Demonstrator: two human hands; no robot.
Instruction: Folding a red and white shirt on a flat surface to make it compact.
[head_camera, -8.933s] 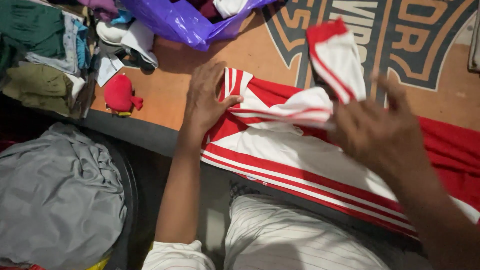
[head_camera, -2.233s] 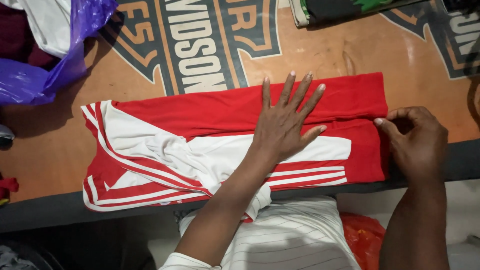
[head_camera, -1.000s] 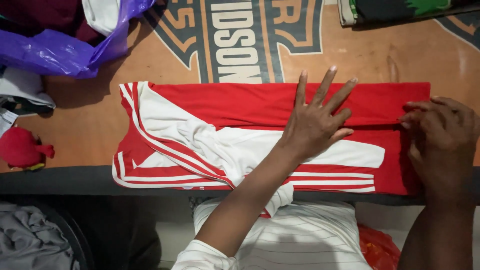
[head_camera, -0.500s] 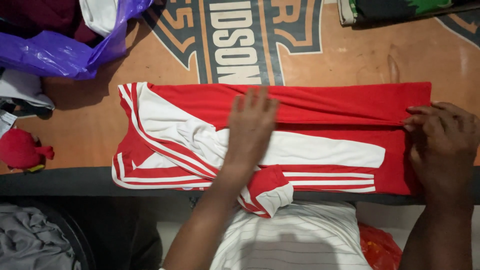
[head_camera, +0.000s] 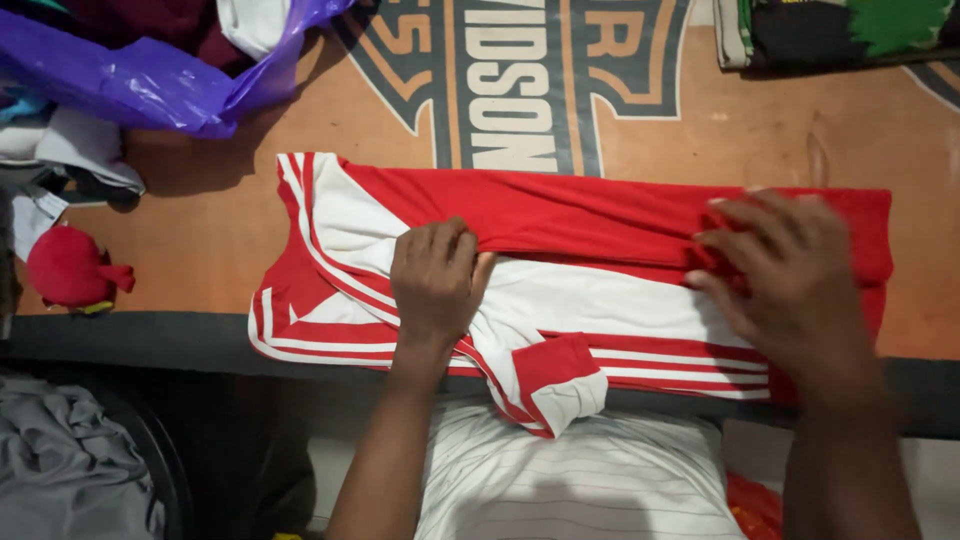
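On one red-and-white shirt, two hands pinch its fold: left hand, blurred right hand seemingly too.

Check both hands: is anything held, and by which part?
Both grip the red and white garment at its folded red edge: left hand pinches near the middle, right hand near the right end.

An orange printed tabletop carries a folded red-and-white striped jersey along its near edge and a purple plastic bag at its far left corner.
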